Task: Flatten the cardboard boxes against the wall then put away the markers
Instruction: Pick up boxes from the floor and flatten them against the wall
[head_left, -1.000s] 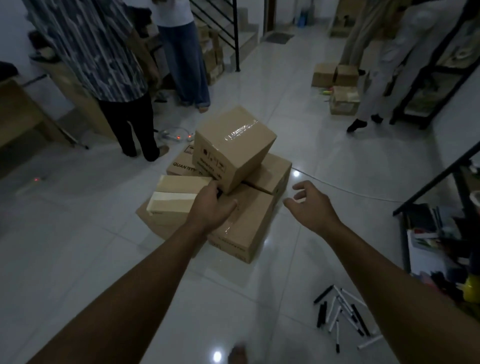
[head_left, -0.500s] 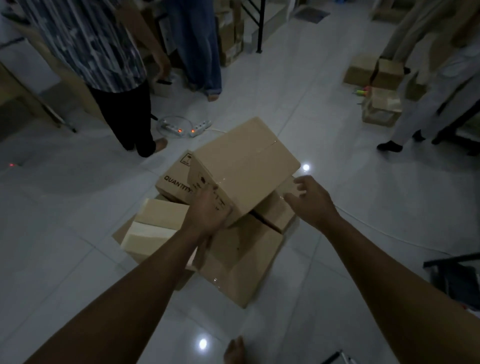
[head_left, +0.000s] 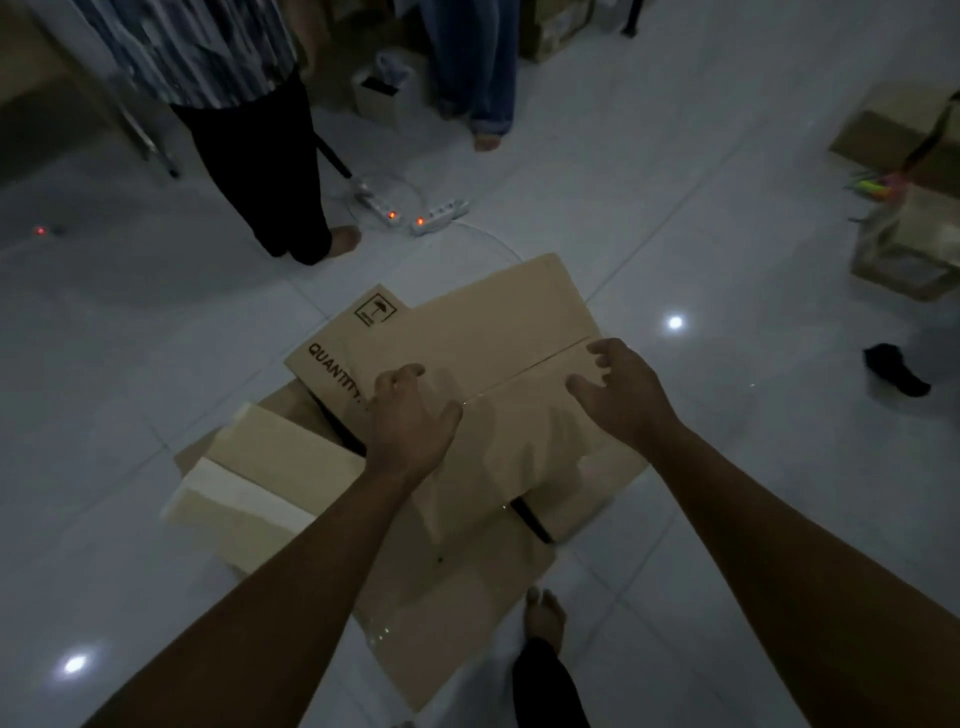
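A pile of brown cardboard boxes lies on the white tiled floor right below me. The top box (head_left: 498, 332) is sealed, with a taped seam across its upper face. My left hand (head_left: 410, 421) rests flat on the near left part of that face, fingers spread. Over the seam on the right my right hand (head_left: 618, 389) hovers or touches with its fingers apart and slightly curled. A box printed QUANTITY (head_left: 337, 348) sticks out behind at the left. A smaller box with a pale strip (head_left: 260, 478) sits lower left. No markers are in view.
A person in dark trousers (head_left: 265, 176) stands behind the pile at left, another in jeans (head_left: 478, 67) further back. Two power strips with red lights (head_left: 415, 213) and cables lie between them and the boxes. More boxes (head_left: 909, 244) stand at the right edge. My foot (head_left: 543, 616) is beside the pile.
I have stepped closer and now look straight down on the pile. Both hands moved up onto the top box's upper face. The markers seen earlier at lower right left the view.
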